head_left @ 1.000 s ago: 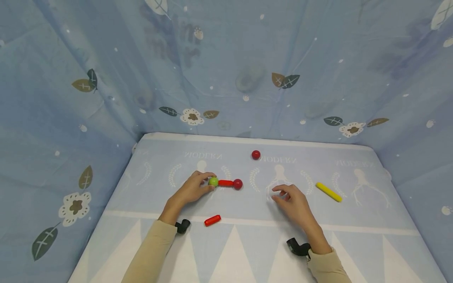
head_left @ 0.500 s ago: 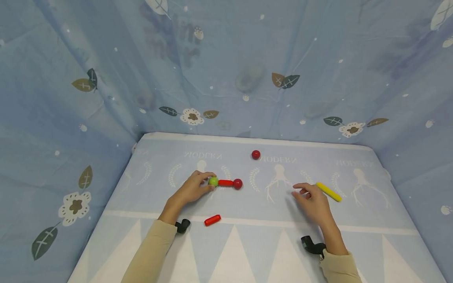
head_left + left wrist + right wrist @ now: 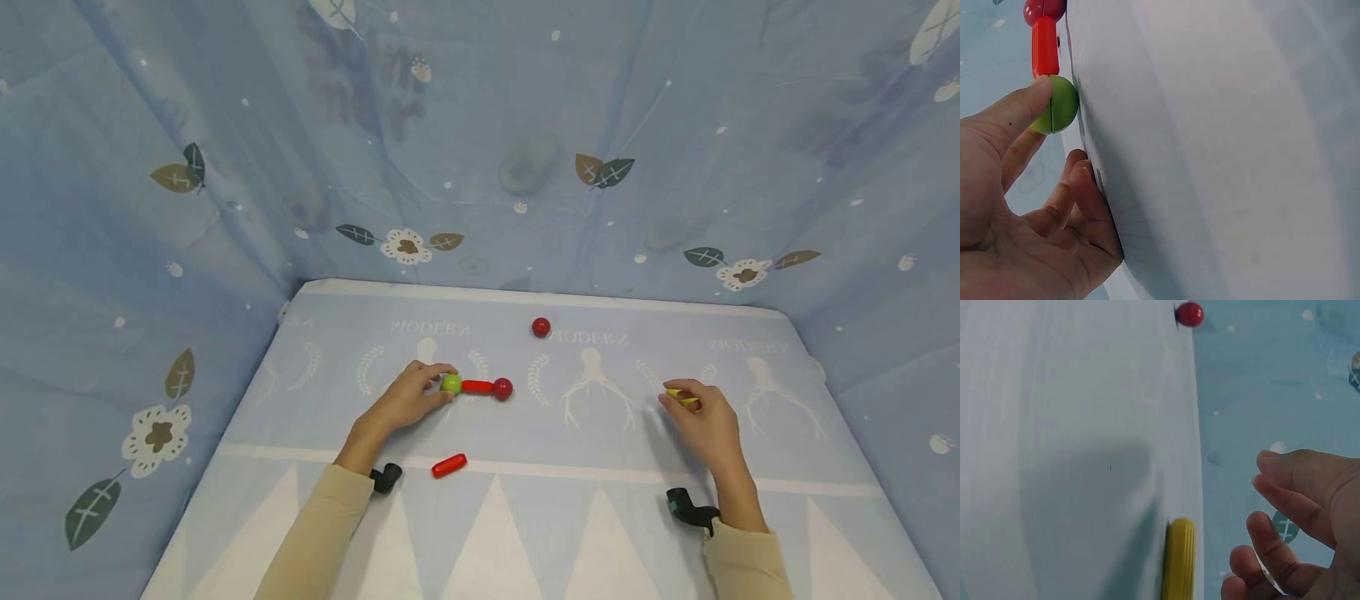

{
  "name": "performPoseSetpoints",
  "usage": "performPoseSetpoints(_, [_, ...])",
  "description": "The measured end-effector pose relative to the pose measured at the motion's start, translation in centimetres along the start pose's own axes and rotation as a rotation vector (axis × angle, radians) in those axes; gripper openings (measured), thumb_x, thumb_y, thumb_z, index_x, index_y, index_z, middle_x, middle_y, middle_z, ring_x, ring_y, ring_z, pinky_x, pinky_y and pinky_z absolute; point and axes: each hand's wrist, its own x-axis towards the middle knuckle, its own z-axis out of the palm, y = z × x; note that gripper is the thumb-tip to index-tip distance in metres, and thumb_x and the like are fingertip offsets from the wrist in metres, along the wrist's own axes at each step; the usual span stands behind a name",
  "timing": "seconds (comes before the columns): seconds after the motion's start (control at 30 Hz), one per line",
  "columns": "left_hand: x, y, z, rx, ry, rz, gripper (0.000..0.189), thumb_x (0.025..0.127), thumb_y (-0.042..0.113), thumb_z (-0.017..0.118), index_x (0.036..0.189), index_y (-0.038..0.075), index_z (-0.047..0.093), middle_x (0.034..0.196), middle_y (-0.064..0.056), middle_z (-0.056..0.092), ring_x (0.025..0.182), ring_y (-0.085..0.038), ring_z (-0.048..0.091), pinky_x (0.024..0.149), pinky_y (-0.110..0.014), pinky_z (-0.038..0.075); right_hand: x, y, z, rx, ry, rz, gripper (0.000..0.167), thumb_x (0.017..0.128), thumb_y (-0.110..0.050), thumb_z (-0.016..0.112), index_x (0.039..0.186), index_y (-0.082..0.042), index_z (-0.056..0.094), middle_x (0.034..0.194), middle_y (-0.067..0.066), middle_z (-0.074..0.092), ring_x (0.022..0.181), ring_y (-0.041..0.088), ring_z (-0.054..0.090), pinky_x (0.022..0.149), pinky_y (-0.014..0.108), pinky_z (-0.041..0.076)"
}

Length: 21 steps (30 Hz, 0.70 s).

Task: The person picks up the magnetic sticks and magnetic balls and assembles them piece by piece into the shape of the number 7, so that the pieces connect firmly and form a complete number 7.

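My left hand (image 3: 405,398) pinches a green ball (image 3: 452,383) between thumb and fingers. A short red rod (image 3: 477,387) joins that ball to a dark red ball (image 3: 502,389), all in one line on the table. In the left wrist view the green ball (image 3: 1065,107) has a groove across it, and the lower fingers touch the cloth. Over on the right, my right hand (image 3: 705,421) hovers above a yellow rod (image 3: 684,396), partly covering it. The right wrist view has this ridged yellow rod (image 3: 1179,562) apart from the loosely bent fingers, which hold nothing.
A loose dark red ball (image 3: 541,327) lies toward the back of the table. Nearer the front is a second short red rod (image 3: 449,466). Patterned blue cloth (image 3: 480,167) rises behind and at both sides of the table (image 3: 547,533).
My right hand has moved rightward from the middle of the table to over the yellow rod. The left hand keeps its pinch on the green ball in the same place.
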Motion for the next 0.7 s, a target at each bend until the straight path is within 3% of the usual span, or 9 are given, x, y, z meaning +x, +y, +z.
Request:
performPoseSetpoints(0.3, [-0.1, 0.1, 0.0, 0.0, -0.002, -0.008, 0.042, 0.093, 0.027, 0.074, 0.134, 0.024, 0.063, 0.121, -0.01, 0.056, 0.108, -0.026, 0.056, 0.086, -0.045, 0.05, 0.9, 2.1, -0.5, -0.04, 0.052, 0.009, 0.029, 0.093, -0.01, 0.071, 0.118, 0.004, 0.067, 0.109, 0.033, 0.062, 0.095, 0.05, 0.057, 0.077, 0.058, 0.044])
performPoseSetpoints(0.7, [-0.1, 0.2, -0.1, -0.013, -0.007, -0.002, 0.041, 0.093, 0.027, 0.074, 0.133, 0.024, 0.064, 0.12, -0.011, 0.056, 0.106, -0.027, 0.056, 0.086, -0.045, 0.05, 1.9, 3.4, -0.3, -0.185, -0.086, 0.148, 0.034, 0.093, -0.014, 0.068, 0.124, 0.0, 0.064, 0.115, 0.031, 0.06, 0.103, 0.051, 0.054, 0.075, 0.066, 0.039])
